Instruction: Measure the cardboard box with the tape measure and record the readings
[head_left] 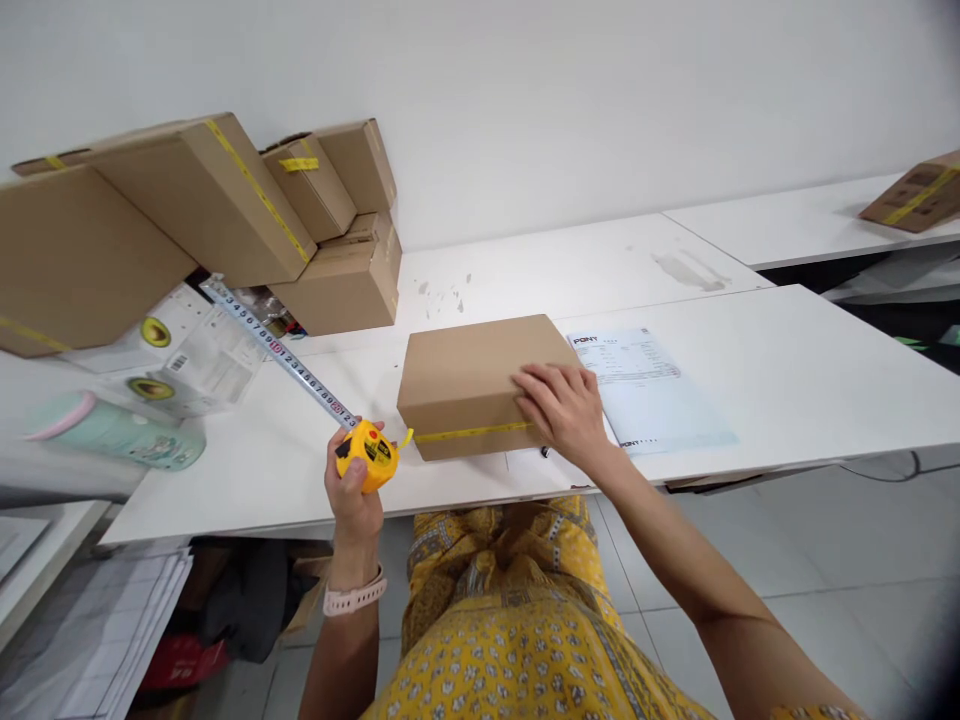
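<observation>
My left hand (351,492) is closed around a yellow tape measure (370,454), held just above the near edge of the white table (787,380). Its blade (277,350) is pulled out and runs up and to the left toward the stacked boxes. My right hand (564,410) lies flat, fingers spread, on the near right corner of a small brown cardboard box (469,375) sealed with yellow tape. The box sits on the table just right of the tape measure.
Several brown boxes (225,200) are stacked at the back left against the wall. A printed sheet (645,385) lies right of the small box. A mint green bottle (112,430) lies at the left with flat printed packages. Another box (919,195) rests far right.
</observation>
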